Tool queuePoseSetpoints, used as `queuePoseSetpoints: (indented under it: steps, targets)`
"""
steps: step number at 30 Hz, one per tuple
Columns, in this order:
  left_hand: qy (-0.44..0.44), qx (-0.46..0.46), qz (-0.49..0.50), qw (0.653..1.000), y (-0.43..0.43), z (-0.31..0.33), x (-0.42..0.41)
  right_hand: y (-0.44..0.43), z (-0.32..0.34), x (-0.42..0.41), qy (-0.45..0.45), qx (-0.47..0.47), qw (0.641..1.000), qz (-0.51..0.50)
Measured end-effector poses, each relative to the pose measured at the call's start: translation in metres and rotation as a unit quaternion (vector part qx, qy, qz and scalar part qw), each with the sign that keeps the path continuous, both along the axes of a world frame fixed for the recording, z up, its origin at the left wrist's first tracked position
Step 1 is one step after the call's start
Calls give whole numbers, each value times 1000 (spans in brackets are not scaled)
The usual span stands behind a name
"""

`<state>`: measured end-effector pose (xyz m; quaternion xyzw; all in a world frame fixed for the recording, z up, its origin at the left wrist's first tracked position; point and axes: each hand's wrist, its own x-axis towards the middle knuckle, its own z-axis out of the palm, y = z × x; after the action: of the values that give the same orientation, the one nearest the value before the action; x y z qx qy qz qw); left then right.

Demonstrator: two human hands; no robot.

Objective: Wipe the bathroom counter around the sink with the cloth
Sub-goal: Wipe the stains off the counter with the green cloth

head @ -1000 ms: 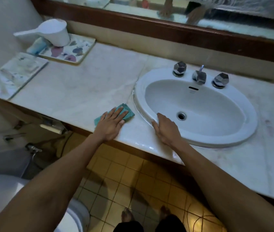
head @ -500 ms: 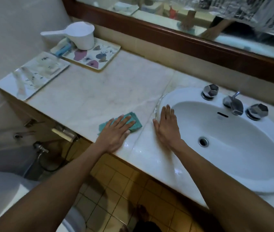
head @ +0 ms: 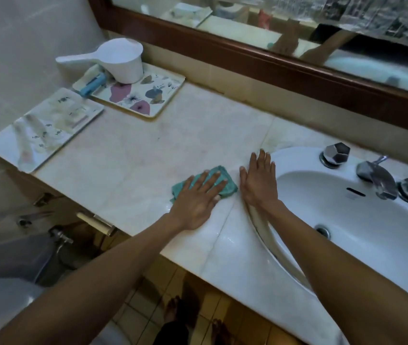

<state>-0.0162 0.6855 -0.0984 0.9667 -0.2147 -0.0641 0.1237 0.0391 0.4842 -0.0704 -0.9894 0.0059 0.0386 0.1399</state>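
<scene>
Beside the sink (head: 362, 220) rim, left hand (head: 198, 195) flat on cloth (head: 226, 176), bare counter (head: 148, 158) leftward

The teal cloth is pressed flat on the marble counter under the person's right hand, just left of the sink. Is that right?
Not quite: it is the left hand, not the right. The head view shows the teal cloth pressed flat on the marble counter under the left hand, just left of the sink. The right hand lies bare beside the cloth, at the sink's edge.
</scene>
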Motion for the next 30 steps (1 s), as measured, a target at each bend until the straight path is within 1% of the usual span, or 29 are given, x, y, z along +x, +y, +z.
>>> queuePoseSetpoints:
  steps: [2,3,4,8,12,14,15,17,19,22,24,26,28,30]
  targets:
    - [9,5,-70,997,33,3,9,7,1,12,-3,-1,1000,-5]
    - [0,10,-75,997,51,3,17,11,1,16,-5,-3,1000,-9]
    - [-8,16,-59,998,69,3,25,15,1,21,-6,-4,1000,-15]
    - [-17,3,90,996,110,5,71,34,0,37,15,-25,999,-26]
    - [-9,-6,248,969,86,6,123,48,-2,45,37,-36,998,-34]
    - [1,-24,288,957,63,4,139,47,-8,47,39,-44,998,-32]
    - [5,-31,285,958,50,5,145,45,-9,49,37,-48,998,-31]
    - [8,-39,247,968,26,6,151,41,-10,54,34,-53,998,-27]
    - [-7,-33,192,981,2,4,148,34,-10,61,26,-63,997,-30]
    - [-9,-40,85,995,-23,-1,137,17,-5,73,34,-76,994,-76]
    - [-9,-46,24,999,-30,-7,126,3,-2,82,47,-86,990,-97]
    - [-16,-51,-6,999,-31,-9,120,-12,1,88,59,-91,988,-112]
    - [-37,-37,-36,998,-28,-11,121,-24,2,92,55,-87,988,-118]
    - [-36,-19,-86,996,-24,-9,132,-30,2,95,56,-79,989,-115]
